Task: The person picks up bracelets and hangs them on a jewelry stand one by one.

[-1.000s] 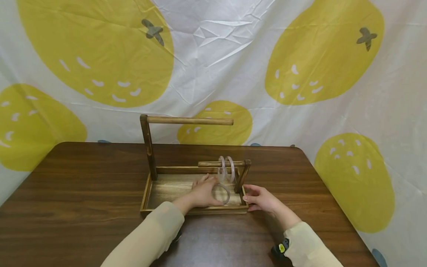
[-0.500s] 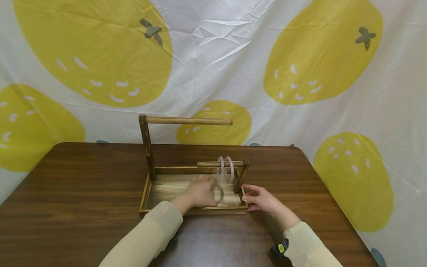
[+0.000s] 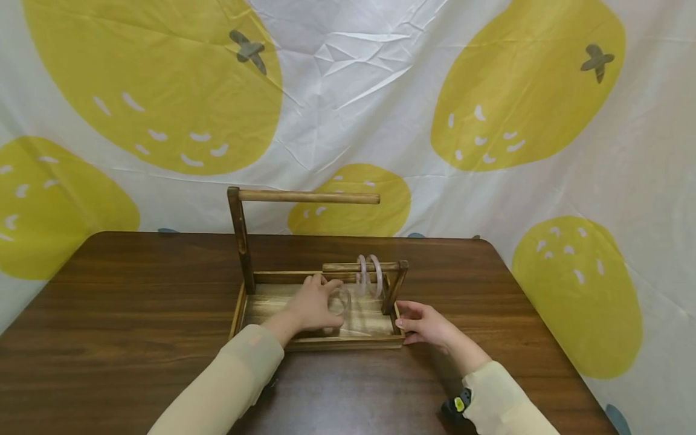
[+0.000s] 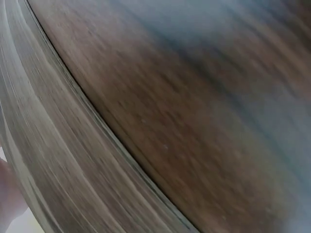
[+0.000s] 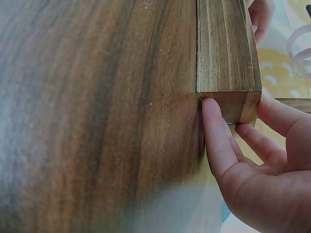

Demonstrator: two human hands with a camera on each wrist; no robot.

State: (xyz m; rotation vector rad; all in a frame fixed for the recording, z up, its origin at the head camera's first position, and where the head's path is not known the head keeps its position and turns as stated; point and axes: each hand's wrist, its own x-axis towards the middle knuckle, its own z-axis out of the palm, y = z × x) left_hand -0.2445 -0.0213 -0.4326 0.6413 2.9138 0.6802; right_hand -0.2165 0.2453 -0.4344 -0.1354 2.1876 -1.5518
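Note:
A wooden bangle stand (image 3: 342, 343) has a tray base, a tall bar at the left and a low bar at the right. Two pale pink bangles (image 3: 375, 277) hang on the low bar. Inside the tray my left hand (image 3: 310, 304) holds a translucent bangle (image 3: 345, 300) between thumb and fingers. Only a blurred bit of that hand (image 4: 8, 194) shows in the left wrist view, beyond the tray's front wall. My right hand (image 3: 426, 326) grips the tray's right end. In the right wrist view its fingers (image 5: 216, 131) press the outer corner, with the thumb over the rim.
The stand rests on a brown wooden table (image 3: 136, 302) with rounded far corners. Behind it hangs a white cloth (image 3: 370, 78) printed with yellow fruit. The tall bar (image 3: 310, 197) stretches above the tray, over the low bar (image 3: 337, 267).
My left hand has moved left inside the tray, carrying the bangle with it, and its fingers are now spread wider. The right hand has stayed on the tray's end.

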